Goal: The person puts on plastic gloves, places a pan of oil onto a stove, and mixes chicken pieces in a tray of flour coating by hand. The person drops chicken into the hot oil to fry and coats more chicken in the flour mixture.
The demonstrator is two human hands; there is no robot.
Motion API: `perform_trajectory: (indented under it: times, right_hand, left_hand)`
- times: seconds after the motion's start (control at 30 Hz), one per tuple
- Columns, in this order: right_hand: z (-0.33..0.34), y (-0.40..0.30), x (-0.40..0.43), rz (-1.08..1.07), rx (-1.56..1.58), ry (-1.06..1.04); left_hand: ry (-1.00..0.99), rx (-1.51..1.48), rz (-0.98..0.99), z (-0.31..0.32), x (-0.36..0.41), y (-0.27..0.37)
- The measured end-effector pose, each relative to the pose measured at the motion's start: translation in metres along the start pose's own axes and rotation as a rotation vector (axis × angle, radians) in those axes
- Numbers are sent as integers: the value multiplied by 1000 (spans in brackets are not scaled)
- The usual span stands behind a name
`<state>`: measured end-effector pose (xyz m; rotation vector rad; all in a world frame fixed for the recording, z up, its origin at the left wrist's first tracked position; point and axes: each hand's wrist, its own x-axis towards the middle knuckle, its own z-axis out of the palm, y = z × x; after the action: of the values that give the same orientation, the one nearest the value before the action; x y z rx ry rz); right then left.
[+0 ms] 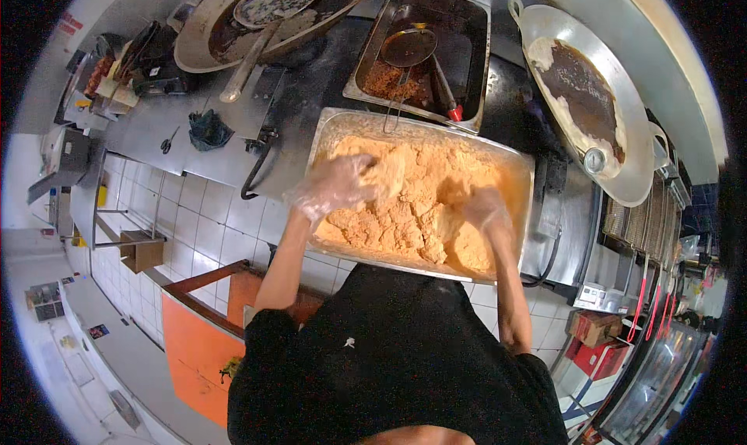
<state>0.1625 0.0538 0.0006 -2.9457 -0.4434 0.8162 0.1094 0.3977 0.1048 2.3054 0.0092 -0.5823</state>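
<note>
A deep rectangular metal pan (528, 211) lies before me, holding orange-tinted breading flour (356, 147) with lumpy coated food pieces (420, 214) in it. My left hand (344, 182), in a clear plastic glove, is over the pan's left side. Its fingers reach towards a pale floury lump (390, 173); blur hides whether they grip it. At the right side, my right hand (487, 208), also gloved, points down into the flour with its fingers curled. Whatever may be in its fingers is hidden.
Beyond the pan is a dark tray (481, 66) with a wire strainer (408, 48) and brown crumbs. Woks of dark liquid stand at the left (192, 48) and right (633, 153); a dial thermometer (594, 160) sits at the right one. Scissors (169, 141) lie on the left counter.
</note>
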Motion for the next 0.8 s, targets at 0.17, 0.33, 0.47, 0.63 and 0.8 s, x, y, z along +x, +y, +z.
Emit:
perform_trajectory:
  times: [0.17,0.33,0.47,0.63,0.8]
  right_hand:
    - [-52,-31,6,-176,-94,199]
    - [22,7,58,-432,-143,735]
    - [-57,-10,-28,-215,469,472]
    - [-60,6,-20,-101,417,366]
    - [-11,47,34,-124,198,102]
  left_hand:
    - [-238,-191,-35,44,-15,24]
    - [-121,-224,62,88,31,8]
    - [-108,-1039,-193,82,26,-8]
    - [63,-342,-76,72,19,-48]
    - [-23,27,-124,100,52,10]
